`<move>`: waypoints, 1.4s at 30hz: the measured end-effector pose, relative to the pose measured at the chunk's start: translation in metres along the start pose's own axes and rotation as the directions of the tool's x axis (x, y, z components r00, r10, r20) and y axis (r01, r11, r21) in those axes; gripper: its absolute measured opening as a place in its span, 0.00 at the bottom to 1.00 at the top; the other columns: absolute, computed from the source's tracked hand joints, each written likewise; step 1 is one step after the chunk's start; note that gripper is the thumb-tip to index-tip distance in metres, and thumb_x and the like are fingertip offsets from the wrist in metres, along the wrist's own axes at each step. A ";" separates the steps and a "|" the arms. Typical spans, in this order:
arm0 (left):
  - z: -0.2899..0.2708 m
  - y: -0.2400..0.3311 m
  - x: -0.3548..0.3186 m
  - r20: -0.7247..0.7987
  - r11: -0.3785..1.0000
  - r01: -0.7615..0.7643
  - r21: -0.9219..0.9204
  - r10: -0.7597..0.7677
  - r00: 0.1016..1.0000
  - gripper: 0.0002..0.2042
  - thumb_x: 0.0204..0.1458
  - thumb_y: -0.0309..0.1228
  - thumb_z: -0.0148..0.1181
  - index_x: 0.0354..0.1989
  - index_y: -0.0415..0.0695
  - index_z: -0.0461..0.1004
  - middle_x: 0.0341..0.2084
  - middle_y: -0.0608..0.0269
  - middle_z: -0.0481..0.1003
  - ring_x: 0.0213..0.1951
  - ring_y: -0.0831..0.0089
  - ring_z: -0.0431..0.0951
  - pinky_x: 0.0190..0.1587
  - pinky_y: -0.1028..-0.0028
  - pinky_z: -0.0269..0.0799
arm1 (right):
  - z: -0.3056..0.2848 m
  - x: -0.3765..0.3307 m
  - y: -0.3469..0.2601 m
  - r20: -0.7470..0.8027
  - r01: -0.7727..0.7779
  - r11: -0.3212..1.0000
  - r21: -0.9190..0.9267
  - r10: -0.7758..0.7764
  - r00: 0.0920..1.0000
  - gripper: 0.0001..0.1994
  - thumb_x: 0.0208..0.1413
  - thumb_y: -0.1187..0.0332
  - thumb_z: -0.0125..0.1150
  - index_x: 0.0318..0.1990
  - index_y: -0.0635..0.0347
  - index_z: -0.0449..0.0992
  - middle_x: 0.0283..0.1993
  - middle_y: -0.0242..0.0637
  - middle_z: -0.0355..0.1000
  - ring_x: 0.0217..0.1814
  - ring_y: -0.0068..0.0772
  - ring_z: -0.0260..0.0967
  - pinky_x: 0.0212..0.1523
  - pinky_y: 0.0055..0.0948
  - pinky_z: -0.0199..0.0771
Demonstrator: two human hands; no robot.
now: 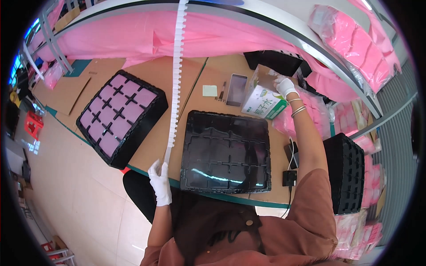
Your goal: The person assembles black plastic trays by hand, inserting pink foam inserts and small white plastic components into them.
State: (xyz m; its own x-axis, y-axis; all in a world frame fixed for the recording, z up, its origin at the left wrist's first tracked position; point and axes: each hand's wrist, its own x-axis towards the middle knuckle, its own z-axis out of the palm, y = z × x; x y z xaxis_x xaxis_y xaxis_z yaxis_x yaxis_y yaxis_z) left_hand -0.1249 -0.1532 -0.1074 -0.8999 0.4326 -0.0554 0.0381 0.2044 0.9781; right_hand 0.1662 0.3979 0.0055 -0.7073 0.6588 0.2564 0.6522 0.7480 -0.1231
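Observation:
A long white strip with a toothed edge (pixel 176 75) runs from the far side toward me across the table. Its near end is between the fingers of my left hand (pixel 160 184), which wears a white glove and is closed on it. My right hand (pixel 286 87), also gloved, is at the open top of a white and green carton (pixel 262 99); its fingers are bent together, and what they hold, if anything, is too small to make out. Directly in front of me lies a black plastic tray (pixel 225 153) with a shiny surface. Another black tray (pixel 126 115) with pink compartments sits to its left.
A phone (pixel 236 89), a pen (pixel 222 90) and a pale green notepad (pixel 209 91) lie beside the carton. A black adapter with a cable (pixel 289 178) is near the right table edge. More black trays (pixel 348 173) stand at right, near pink bagged pieces (pixel 346 37).

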 end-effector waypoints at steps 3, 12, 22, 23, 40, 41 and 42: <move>-0.029 -0.002 0.000 -0.076 0.999 0.041 -0.027 -0.043 0.996 0.19 0.55 0.35 0.59 0.50 0.35 0.69 0.45 0.54 0.70 0.47 0.67 0.72 0.52 0.70 0.67 | -0.028 0.000 -0.064 -0.182 -0.449 0.887 0.108 0.461 0.868 0.08 0.49 0.62 0.60 0.34 0.52 0.80 0.36 0.45 0.76 0.39 0.48 0.74 0.41 0.37 0.74; -0.031 0.008 0.014 -0.099 0.996 0.021 -0.092 -0.030 0.995 0.15 0.57 0.33 0.56 0.47 0.35 0.69 0.43 0.58 0.73 0.45 0.73 0.71 0.51 0.75 0.64 | 0.046 -0.150 0.082 0.340 -0.444 0.876 -0.188 0.482 0.807 0.10 0.42 0.66 0.61 0.35 0.52 0.78 0.37 0.46 0.76 0.41 0.49 0.73 0.43 0.39 0.74; 0.043 0.073 0.012 0.112 0.980 -0.193 -0.038 0.196 0.974 0.10 0.57 0.30 0.56 0.43 0.37 0.72 0.44 0.60 0.69 0.45 0.72 0.71 0.51 0.73 0.66 | 0.061 -0.167 0.012 -0.099 -0.614 0.789 0.040 0.614 0.783 0.09 0.42 0.66 0.61 0.33 0.54 0.80 0.37 0.45 0.75 0.40 0.48 0.73 0.44 0.37 0.73; 0.056 0.081 0.011 0.158 0.979 -0.191 -0.077 0.201 0.967 0.10 0.56 0.30 0.56 0.42 0.37 0.73 0.44 0.60 0.69 0.45 0.72 0.71 0.51 0.73 0.66 | 0.069 -0.170 0.021 -0.193 -0.637 0.762 0.119 0.647 0.738 0.09 0.43 0.67 0.61 0.34 0.56 0.80 0.36 0.45 0.76 0.39 0.48 0.73 0.43 0.37 0.73; 0.279 0.175 -0.093 0.999 0.481 0.877 0.016 -0.049 0.009 0.22 0.56 0.49 0.53 0.47 0.41 0.69 0.43 0.57 0.73 0.43 0.66 0.75 0.49 0.67 0.69 | -0.072 -0.264 -0.201 -0.330 -0.078 0.839 0.539 0.296 0.897 0.04 0.43 0.80 0.57 0.27 0.62 0.71 0.28 0.37 0.70 0.31 0.38 0.69 0.35 0.31 0.69; 0.267 0.169 -0.085 0.987 0.636 0.771 -0.043 -0.093 0.132 0.18 0.54 0.43 0.58 0.46 0.43 0.69 0.42 0.60 0.73 0.42 0.67 0.74 0.46 0.67 0.70 | -0.065 -0.270 -0.204 -0.254 -0.049 0.816 0.577 0.236 0.938 0.03 0.44 0.76 0.58 0.29 0.61 0.72 0.31 0.38 0.71 0.36 0.39 0.71 0.40 0.32 0.70; 0.251 0.164 -0.079 0.964 0.681 0.729 -0.073 -0.139 0.227 0.17 0.53 0.41 0.59 0.45 0.44 0.70 0.40 0.61 0.73 0.42 0.68 0.74 0.45 0.68 0.70 | -0.063 -0.273 -0.205 -0.351 -0.054 0.867 0.495 0.257 0.900 0.06 0.48 0.71 0.58 0.33 0.61 0.74 0.37 0.41 0.71 0.42 0.40 0.70 0.45 0.33 0.69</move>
State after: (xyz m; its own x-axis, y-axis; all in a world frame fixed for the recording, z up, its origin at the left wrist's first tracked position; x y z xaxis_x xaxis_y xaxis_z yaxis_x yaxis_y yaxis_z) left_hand 0.0613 0.0662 0.0075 0.2092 0.9162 -0.3418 -0.6615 0.3900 0.6405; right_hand 0.2425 0.0594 0.0210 -0.3735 0.7572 0.5358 0.4685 0.6525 -0.5955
